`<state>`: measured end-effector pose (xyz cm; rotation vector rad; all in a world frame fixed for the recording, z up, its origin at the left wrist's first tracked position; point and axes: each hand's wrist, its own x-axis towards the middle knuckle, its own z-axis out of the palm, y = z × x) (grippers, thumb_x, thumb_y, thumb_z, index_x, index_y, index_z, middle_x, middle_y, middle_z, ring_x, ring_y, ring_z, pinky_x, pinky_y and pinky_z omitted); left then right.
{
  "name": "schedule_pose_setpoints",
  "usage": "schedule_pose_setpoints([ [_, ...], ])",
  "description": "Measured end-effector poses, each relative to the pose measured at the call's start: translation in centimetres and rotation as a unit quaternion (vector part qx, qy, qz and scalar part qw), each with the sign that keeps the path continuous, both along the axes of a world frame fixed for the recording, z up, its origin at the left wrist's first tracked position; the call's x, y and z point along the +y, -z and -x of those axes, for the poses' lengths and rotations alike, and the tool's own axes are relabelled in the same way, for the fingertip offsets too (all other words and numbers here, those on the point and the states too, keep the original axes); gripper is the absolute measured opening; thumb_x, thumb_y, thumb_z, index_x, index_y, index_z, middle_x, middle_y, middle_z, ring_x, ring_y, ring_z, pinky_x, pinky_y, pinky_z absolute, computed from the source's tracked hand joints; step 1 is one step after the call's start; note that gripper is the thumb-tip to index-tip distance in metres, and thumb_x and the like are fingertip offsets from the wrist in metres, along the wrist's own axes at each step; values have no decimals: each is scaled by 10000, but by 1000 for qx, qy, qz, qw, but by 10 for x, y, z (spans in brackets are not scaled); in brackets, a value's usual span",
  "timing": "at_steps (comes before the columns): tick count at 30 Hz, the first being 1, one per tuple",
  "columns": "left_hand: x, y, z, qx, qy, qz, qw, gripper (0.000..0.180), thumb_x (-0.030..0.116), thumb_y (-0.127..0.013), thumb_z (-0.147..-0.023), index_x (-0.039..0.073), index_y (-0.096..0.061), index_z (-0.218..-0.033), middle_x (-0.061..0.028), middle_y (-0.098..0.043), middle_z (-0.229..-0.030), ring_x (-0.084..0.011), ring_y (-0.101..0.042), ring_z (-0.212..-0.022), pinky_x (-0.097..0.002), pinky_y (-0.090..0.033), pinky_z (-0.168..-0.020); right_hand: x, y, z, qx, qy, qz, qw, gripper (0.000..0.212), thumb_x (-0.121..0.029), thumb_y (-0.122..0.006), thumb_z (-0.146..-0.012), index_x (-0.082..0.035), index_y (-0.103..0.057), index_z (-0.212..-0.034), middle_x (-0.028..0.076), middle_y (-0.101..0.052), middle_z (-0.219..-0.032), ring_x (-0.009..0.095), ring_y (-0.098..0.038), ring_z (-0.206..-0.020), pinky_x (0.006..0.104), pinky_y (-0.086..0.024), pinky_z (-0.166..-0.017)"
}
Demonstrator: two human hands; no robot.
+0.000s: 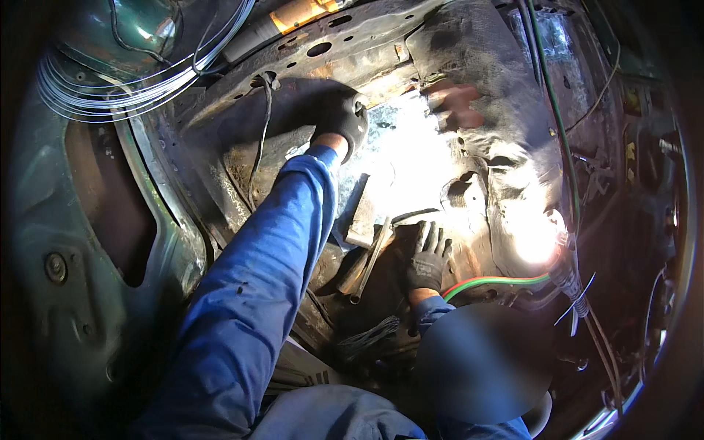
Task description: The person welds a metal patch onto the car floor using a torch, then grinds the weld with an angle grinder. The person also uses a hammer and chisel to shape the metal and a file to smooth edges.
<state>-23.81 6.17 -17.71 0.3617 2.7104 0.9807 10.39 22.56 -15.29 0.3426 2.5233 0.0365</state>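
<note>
My left arm, in a blue sleeve, reaches far forward over a worn metal floor panel (488,220). At its end, my left hand (343,121) in a dark glove rests beside a strongly lit, glaring metal patch (403,154); its fingers are hidden from me. Nearer, my right hand (427,268), in a dark grey glove, lies flat on the panel with its fingers stretched out. A blurred round area covers most of that forearm. Just left of this hand lie a short metal tube (372,260) and a block-shaped piece (361,220).
A glaring work lamp (539,238) stands at the right, its cable running down. A red-and-green hose (499,281) passes near my right hand. Coiled wire (110,103) hangs at upper left beside an orange-and-grey tool (301,15). Thin rods (370,334) lie nearer me.
</note>
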Motion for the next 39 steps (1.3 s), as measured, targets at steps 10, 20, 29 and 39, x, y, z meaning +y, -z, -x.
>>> schedule_pose_setpoints([
  [10,-8,-2,1,-26,45,-30,998,138,164,-672,-966,85,-725,-1065,-152,-749,-1033,-334,-726,-946,-403,-580,-825,2,6,4,-18,-9,-27,999,918,-716,-401,-1018,-84,-281,-1674,198,-291,-1716,397,-254,-1586,616,-129,-1292],
  [20,-5,-13,-10,-8,46,-36,998,160,135,-643,-997,77,-703,-1133,-168,-746,-1032,-324,-729,-952,-417,-576,-820,6,18,-6,-24,-30,-53,998,845,-582,-468,-1033,-92,-246,-1685,195,-269,-1725,407,-258,-1583,619,-132,-1293],
  [29,31,-28,-11,-19,71,18,997,407,253,-625,-1004,190,-634,-1406,-183,-745,-994,-366,-711,-906,-484,-568,-822,3,7,1,23,-4,-20,1000,897,-631,-521,-1002,-80,-279,-1667,205,-327,-1690,413,-320,-1550,624,-209,-1266],
  [39,51,7,8,-37,111,76,990,550,353,-599,-1010,307,-508,-1550,-216,-720,-1251,-420,-713,-1061,-528,-563,-950,-1,19,1,6,-35,-52,998,864,-595,-470,-1033,-65,-246,-1677,198,-261,-1723,391,-258,-1584,609,-158,-1288],
])
